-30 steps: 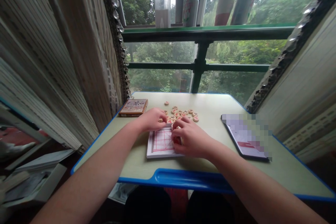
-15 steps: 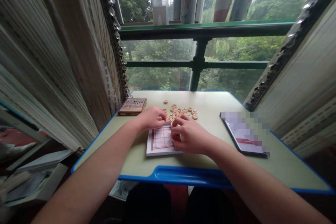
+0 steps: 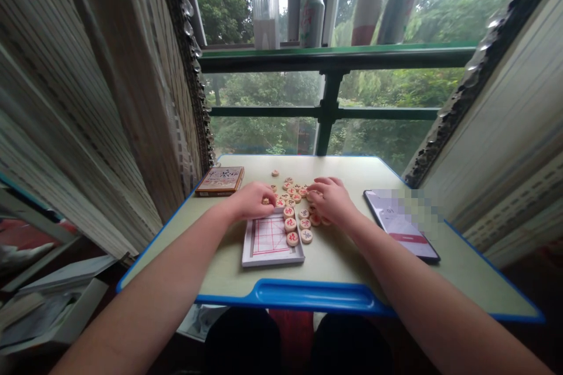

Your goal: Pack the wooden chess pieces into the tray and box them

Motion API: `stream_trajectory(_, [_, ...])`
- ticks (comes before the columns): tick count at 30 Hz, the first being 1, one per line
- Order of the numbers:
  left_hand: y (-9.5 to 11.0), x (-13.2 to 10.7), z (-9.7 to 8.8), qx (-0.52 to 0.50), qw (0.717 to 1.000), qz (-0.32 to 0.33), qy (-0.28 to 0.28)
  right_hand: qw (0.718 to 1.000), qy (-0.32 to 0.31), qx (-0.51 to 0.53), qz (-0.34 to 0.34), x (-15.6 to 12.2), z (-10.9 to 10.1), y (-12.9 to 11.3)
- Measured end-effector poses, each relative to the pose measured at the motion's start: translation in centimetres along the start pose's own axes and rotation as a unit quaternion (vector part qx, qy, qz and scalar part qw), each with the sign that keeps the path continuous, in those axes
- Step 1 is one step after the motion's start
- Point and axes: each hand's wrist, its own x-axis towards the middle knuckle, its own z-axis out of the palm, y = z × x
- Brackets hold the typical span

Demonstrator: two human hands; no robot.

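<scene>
Round wooden Chinese chess pieces (image 3: 292, 190), with red or dark characters, lie in a loose cluster in the middle of the table. In front of them is a shallow white box (image 3: 247, 261) with a red-lined grid sheet (image 3: 269, 237) inside. A column of three red-lettered pieces (image 3: 290, 225) lies along its right side. My left hand (image 3: 253, 200) rests at the box's far left corner, fingers curled around a chess piece (image 3: 265, 201). To the right of the box, my right hand (image 3: 333, 198) is over several pieces, fingers apart and touching them; some are partly covered.
A brown printed box (image 3: 220, 180) lies at the table's left. On the right is a phone or tablet (image 3: 396, 225), its screen partly blurred. A blue trough (image 3: 314, 294) runs along the front edge. Cans (image 3: 312, 20) stand on the window rail, between curtains.
My right hand has moved from the box's right side to the pieces right of it, uncovering the three-piece column. My left hand stays near the far left corner. The view has shifted slightly.
</scene>
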Motion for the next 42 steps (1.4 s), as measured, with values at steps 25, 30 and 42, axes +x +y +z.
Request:
stream_trajectory(25, [-1.4, 0.6, 0.7, 0.024, 0.998, -0.017, 0.061, 0.998, -0.008, 0.053, -0.044, 0.6, 0.7, 0.4])
stream_trajectory(30, [-1.8, 0.7, 0.7, 0.021, 0.999, -0.001, 0.044, 0.993, -0.018, 0.056, -0.107, 0.3, 0.6, 0.2])
stream_trajectory(42, [-2.0, 0.7, 0.9, 0.059, 0.997, -0.017, 0.051, 0.996, -0.032, 0.024, -0.075, 0.6, 0.7, 0.5])
